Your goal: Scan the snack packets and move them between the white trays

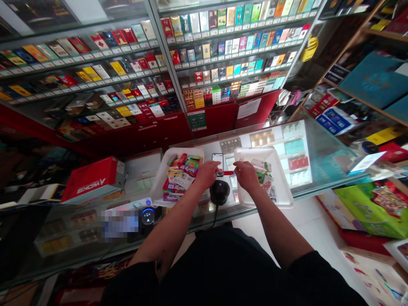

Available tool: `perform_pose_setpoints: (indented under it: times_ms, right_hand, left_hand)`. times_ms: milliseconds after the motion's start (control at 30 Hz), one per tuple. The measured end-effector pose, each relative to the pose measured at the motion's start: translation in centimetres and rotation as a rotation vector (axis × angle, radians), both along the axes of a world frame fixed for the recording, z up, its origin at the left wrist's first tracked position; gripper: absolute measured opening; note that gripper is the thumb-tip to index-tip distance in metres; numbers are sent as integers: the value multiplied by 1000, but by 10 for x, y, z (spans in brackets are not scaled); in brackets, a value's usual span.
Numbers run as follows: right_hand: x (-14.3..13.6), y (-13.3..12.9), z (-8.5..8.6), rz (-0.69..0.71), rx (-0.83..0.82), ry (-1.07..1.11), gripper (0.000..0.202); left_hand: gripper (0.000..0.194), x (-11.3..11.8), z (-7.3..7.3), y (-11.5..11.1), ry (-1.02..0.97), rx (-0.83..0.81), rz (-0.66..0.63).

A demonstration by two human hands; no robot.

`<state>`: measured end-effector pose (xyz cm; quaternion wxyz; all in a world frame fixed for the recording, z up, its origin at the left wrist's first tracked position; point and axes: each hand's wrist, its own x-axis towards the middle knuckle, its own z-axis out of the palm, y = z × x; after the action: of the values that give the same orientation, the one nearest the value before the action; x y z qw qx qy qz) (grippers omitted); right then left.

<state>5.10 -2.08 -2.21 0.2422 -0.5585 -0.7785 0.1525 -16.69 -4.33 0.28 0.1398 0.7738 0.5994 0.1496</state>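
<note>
Both of my hands are over the glass counter, pinching a slim red packet between them. My left hand is closed on its left end, where a bit of blue shows; my right hand is closed at its right end. The print on the packet is too small to read. Just behind it lies a phone with a lit screen. A black scanner-like device with a cord stands below my left hand. Beside that hand, a white tray holds colourful candy-like packs. Another white tray, under my right hand, holds several packets.
The glass counter runs across in front of me. A red box and a round lit device are on its left. Shelves of small boxes stand behind it. Green packaging is at right.
</note>
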Motion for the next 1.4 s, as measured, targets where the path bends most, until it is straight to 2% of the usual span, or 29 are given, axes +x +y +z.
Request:
perform_pose_setpoints:
  times_ms: [233,367,500,867,1167,1267,1400]
  right_hand:
    - [29,3,1,-21,30,32,33]
    - [49,2,3,-57,32,24,33]
    - [71,0,0,-80,5,26,35]
    - [115,-11,-12,-121,-66,-88,32]
    - [133,-9,-19,-145,-105,-117,32]
    - [133,-7,-17,-145,-92,-107,30]
    - [126,-5,-12,-116,-74,-74,26]
  left_hand:
    - [40,30,20,4,-15,17,-42]
    - [37,53,25,6,-6,35,-67]
    - [36,76,22,9,19,22,-96]
    - [33,126,2,7,114,-32,-165]
    - [36,145,-8,6,146,-58,-210]
    - [33,146,-3,6,135,-63,-203]
    - [31,144,10,3,109,-66,-209]
